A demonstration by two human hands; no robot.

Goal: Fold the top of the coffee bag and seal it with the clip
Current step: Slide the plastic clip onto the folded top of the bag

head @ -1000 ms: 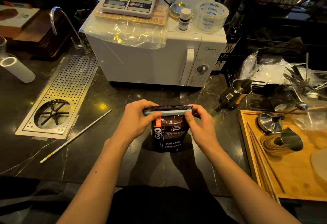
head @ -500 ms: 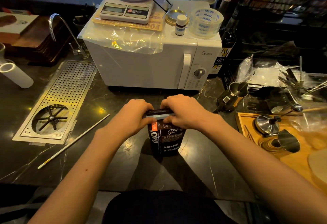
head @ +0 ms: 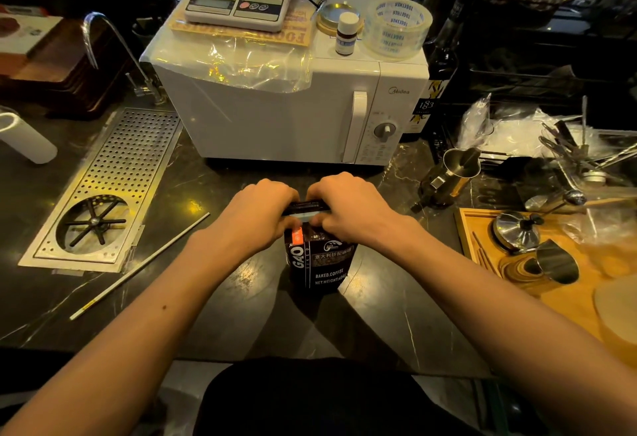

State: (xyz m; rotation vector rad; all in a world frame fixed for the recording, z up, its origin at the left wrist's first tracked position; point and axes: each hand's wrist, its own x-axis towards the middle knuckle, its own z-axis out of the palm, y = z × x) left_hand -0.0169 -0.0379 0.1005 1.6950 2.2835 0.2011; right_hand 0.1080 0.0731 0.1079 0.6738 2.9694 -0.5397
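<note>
From the head view, your coffee bag (head: 319, 259) stands upright at centre counter, microwave (head: 289, 104) at twelve o'clock. Your left hand (head: 256, 218) and right hand (head: 350, 209) both pinch the folded top, fingers clamped on the pale clip (head: 305, 216). Fold looks done; pressing the clip fully shut likely remains.

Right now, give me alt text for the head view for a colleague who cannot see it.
Both hands, left hand and right hand, press on a pale clip across the folded top of an upright black coffee bag on a dark marble counter. A white microwave stands behind it.
</note>
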